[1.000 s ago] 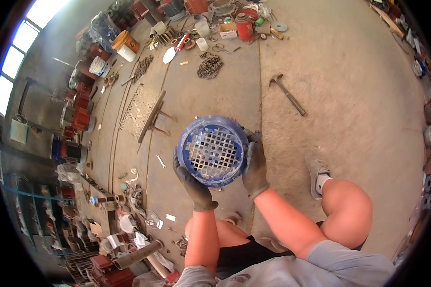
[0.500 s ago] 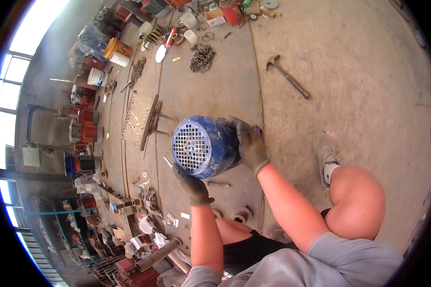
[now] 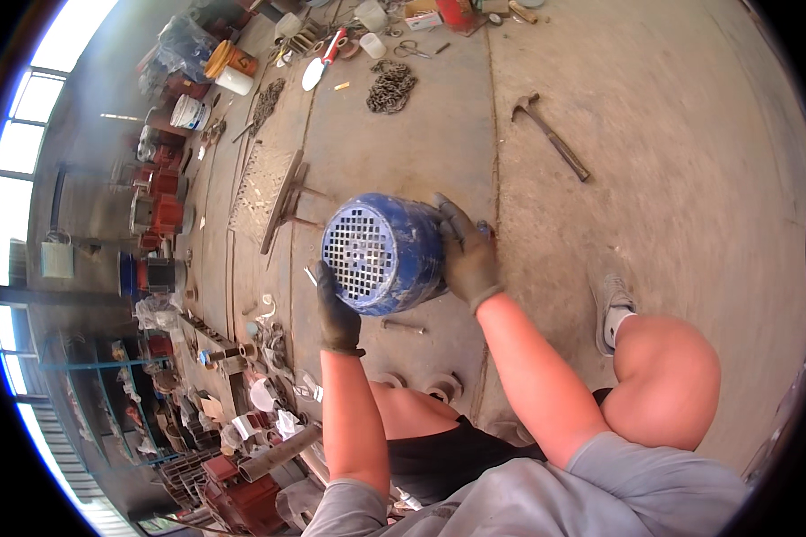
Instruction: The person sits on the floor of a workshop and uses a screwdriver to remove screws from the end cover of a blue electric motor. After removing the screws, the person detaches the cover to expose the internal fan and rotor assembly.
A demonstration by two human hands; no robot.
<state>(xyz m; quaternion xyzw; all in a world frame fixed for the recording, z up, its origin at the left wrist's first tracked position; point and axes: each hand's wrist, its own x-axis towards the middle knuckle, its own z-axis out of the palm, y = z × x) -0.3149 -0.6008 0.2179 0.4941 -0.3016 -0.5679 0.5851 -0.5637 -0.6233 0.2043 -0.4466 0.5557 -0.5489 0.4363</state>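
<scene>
The blue cover (image 3: 414, 255), which is above the floor (image 3: 546, 242), is clamped between the gloved left hand (image 3: 338, 315) near the edge of its perforated face and the gloved right hand (image 3: 467, 259) near its opposite end, while a hammer (image 3: 553, 141) lies well apart.

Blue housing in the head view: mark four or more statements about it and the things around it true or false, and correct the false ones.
1. The left hand and the right hand both hold the blue housing. True.
2. Both hands are bare. False: both wear dark gloves.
3. The housing's gridded end is turned toward the person's right. False: it is turned toward the left.
4. The hammer lies on the floor, apart from both hands. True.
5. The chain heap lies to the hammer's right. False: it lies to its left.
</scene>
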